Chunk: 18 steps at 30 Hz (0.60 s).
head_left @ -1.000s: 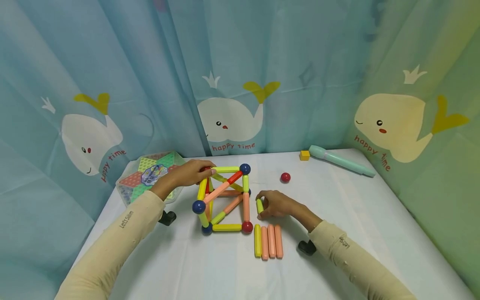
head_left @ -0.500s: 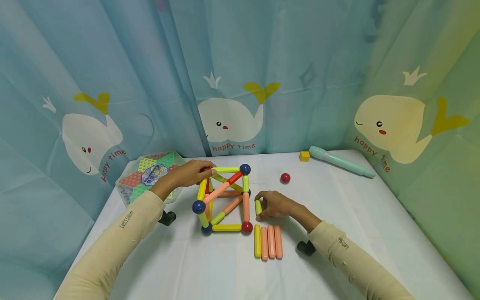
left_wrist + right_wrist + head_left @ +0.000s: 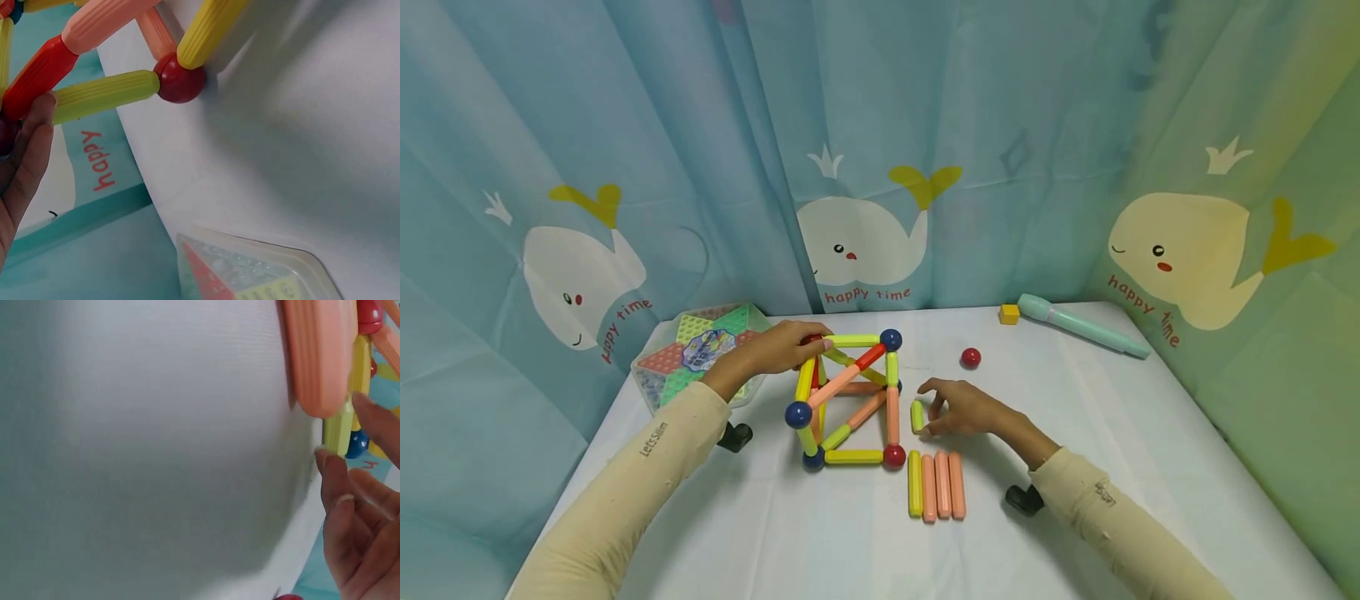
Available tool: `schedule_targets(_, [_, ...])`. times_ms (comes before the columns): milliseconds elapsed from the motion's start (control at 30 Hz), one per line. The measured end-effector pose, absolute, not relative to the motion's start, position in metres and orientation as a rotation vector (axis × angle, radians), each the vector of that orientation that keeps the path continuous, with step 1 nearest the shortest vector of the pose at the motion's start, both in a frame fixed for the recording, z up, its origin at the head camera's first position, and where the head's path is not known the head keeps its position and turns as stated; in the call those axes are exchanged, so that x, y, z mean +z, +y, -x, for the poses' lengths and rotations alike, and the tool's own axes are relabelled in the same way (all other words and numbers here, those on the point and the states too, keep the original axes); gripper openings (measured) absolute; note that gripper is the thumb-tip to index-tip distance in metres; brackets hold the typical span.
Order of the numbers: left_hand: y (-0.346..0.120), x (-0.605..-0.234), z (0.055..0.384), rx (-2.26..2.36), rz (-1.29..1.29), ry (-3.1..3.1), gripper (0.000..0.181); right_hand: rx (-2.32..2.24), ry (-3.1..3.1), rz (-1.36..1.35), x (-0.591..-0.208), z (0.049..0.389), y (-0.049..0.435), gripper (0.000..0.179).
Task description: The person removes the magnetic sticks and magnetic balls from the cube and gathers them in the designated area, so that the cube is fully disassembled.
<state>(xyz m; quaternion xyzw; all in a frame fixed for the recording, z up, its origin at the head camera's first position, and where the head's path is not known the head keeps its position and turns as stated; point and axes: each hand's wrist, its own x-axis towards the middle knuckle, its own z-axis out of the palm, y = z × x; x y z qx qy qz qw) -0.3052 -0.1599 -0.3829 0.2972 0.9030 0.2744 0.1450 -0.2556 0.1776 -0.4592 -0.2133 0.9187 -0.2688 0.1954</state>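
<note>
A cube-like frame of magnetic sticks (image 3: pixel 854 457) and balls stands mid-table in the head view. At its far upper left corner my left hand (image 3: pixel 781 347) holds a red ball, mostly covered by the fingers. The left wrist view shows those fingers (image 3: pixel 39 147) around the dark red ball, beside a red stick (image 3: pixel 40 75). Right of the frame lies a short green magnetic stick (image 3: pixel 917 417). My right hand (image 3: pixel 968 408) is beside it, thumb and index finger spread apart. Below are a yellow stick (image 3: pixel 915 483) and several pink sticks (image 3: pixel 943 485) in a row.
A red ball (image 3: pixel 971 357) lies behind the right hand. Farther back are a yellow cube (image 3: pixel 1009 314) and a mint-green pen-shaped object (image 3: pixel 1082 327). A clear case with coloured triangles (image 3: pixel 673 358) sits under the left forearm. A whale-print curtain (image 3: pixel 865 150) hangs behind the table.
My right hand has set the short green stick slightly farther left, let go of it, and drawn back a little to the right. The left hand has stayed on the frame's corner.
</note>
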Motion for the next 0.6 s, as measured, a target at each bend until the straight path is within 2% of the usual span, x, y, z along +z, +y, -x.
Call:
schedule_targets(200, [-0.161, -0.384, 0.304, 0.801, -0.857, 2.597, 0.032, -0.896, 2.644, 0.741, -0.453, 0.248, 0.180, 0.040])
schedule_targets(333, [-0.160, -0.385, 0.305, 0.805, -0.859, 2.592, 0.032, -1.068, 2.601, 0.750, -0.450, 0.237, 0.169, 0.031])
schedule_targets(433, [-0.160, -0.385, 0.305, 0.808, -0.860, 2.591, 0.031, -1.146, 2.585, 0.719, -0.449, 0.228, 0.159, 0.030])
schedule_targets(600, [-0.160, -0.385, 0.305, 0.807, -0.851, 2.596, 0.031, -1.177, 2.559, 0.708, -0.450, 0.220, 0.146, 0.039])
